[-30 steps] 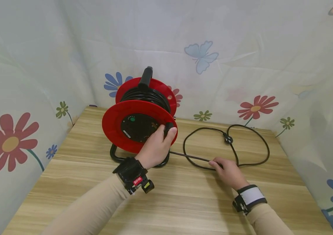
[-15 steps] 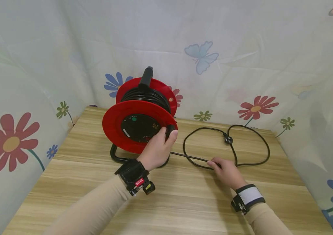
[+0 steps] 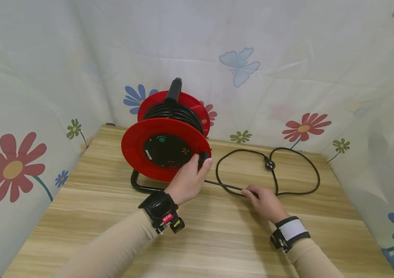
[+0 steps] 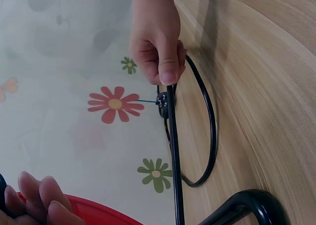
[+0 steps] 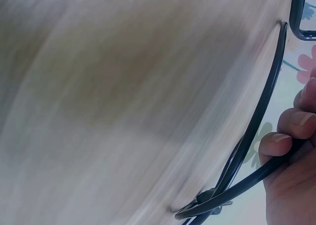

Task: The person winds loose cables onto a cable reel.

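Note:
A red cable reel (image 3: pixel 130 148) with black cable wound between its two discs stands on the left of the table. My left hand (image 3: pixel 187 179) grips the black crank knob (image 3: pixel 203 156) at the right edge of its front disc. A single black cable (image 3: pixel 222 185) runs from the reel to my right hand (image 3: pixel 267 202), which pinches it between thumb and fingers. In the left wrist view that stretch of cable (image 4: pixel 175 160) looks straight. In the right wrist view, curled fingers (image 5: pixel 291 126) wrap the cable. Beyond the right hand, cable loops around a black plug (image 3: pixel 269 165).
The reel's black tubular stand (image 3: pixel 144 189) rests on the wood-grain table (image 3: pixel 217 239), and a black carrying handle (image 3: pixel 174 92) rises at its top. Close behind the table hangs a pale curtain (image 3: pixel 190 38) with flowers and butterflies, which also closes off both sides.
The reel's front disc has turned slightly clockwise, with my left hand and the knob moving down and right. My right hand has shifted a little left toward the reel with the cable.

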Available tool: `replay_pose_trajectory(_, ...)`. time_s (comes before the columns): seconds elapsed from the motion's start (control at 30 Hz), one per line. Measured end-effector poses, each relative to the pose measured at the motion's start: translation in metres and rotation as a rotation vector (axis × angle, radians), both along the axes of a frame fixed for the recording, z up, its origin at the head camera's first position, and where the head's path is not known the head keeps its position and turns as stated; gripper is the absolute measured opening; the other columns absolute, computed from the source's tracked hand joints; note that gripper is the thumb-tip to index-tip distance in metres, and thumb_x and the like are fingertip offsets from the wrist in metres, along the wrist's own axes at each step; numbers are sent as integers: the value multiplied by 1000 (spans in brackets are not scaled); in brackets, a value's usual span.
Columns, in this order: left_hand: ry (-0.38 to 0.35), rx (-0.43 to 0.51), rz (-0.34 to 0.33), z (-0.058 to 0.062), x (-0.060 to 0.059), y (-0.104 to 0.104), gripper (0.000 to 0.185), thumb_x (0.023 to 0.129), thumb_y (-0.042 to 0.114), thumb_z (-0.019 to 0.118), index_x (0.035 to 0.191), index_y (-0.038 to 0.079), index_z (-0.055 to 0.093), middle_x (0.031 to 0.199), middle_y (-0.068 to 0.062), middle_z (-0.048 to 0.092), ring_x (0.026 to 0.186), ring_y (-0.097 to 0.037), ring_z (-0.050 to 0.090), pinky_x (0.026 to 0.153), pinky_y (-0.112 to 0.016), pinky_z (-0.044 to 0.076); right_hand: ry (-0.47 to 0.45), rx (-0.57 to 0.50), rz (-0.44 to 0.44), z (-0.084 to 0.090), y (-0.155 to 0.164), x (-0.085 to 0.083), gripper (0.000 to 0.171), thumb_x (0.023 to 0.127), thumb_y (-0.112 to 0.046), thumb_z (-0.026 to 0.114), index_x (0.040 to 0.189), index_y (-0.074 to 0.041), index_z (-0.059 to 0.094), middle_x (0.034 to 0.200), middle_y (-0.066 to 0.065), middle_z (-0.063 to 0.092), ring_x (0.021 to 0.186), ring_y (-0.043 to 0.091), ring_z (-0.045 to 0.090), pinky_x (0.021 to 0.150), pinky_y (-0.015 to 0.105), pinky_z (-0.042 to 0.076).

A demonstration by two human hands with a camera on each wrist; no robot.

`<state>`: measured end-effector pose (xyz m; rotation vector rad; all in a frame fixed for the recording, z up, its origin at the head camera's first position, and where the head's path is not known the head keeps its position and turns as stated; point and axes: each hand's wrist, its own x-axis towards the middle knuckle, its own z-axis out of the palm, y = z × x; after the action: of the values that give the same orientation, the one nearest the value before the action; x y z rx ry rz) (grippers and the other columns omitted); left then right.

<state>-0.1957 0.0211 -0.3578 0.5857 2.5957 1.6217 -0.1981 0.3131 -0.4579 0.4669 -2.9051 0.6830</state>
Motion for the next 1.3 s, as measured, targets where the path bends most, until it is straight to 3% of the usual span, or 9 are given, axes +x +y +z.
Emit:
replay_pose_trajectory(0.8, 9, -1, -4, -5, 0, 1, 48, 87, 60, 30, 96, 14, 42, 73, -5, 43, 61, -19, 44, 52, -31, 37, -10, -25, 20, 1, -4, 1, 27, 88, -44, 48, 78, -23, 60, 63, -8, 51, 55, 7, 44, 52, 27, 36)
replay_pose_trajectory(1.3, 32, -8, -6, -6, 1, 1, 42, 90, 55, 32, 92, 13, 42, 70, -5, 43, 58, -19, 43, 51, -30, 36, 1, -22, 23, 2, -7, 1, 24, 88, -44, 49, 77, -25, 59, 63, -9, 52, 56, 7, 45, 53, 27, 37)
